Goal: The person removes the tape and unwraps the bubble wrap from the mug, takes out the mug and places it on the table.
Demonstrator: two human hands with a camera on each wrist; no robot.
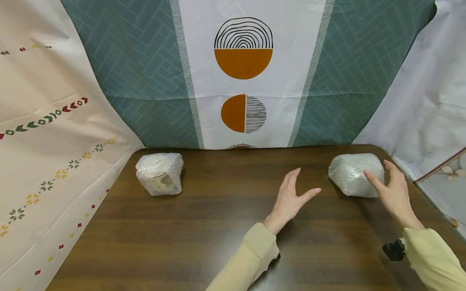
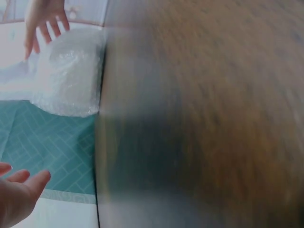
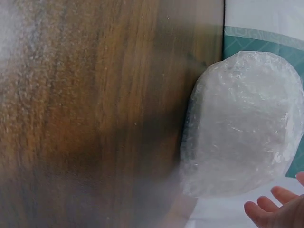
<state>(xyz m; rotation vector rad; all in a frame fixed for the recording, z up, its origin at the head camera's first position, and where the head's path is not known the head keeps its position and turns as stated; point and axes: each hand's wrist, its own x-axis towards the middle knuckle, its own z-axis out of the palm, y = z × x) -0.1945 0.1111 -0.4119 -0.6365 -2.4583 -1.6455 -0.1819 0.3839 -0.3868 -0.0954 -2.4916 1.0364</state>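
Toward the table's back right corner sits a bubble-wrapped bundle (image 1: 351, 173), its contents hidden by the wrap. My right hand (image 1: 397, 196) is at its right side with thumb and fingers spread; contact is not plain in the head view, and the right wrist view shows a gap between the fingertips (image 3: 256, 211) and the wrap (image 3: 242, 128). My left hand (image 1: 287, 198) hovers over the table to the bundle's left, thumb spread away from straight fingers, holding nothing. In the left wrist view its fingers (image 2: 38, 183) are well apart from the bundle (image 2: 71, 76).
A second bubble-wrapped package (image 1: 160, 176), with a beige patch showing through, stands at the back left of the brown wooden table (image 1: 164, 238). Behind the table hangs a green and white patterned cloth (image 1: 145, 81). Pale cloths (image 1: 54, 161) hang along both sides.
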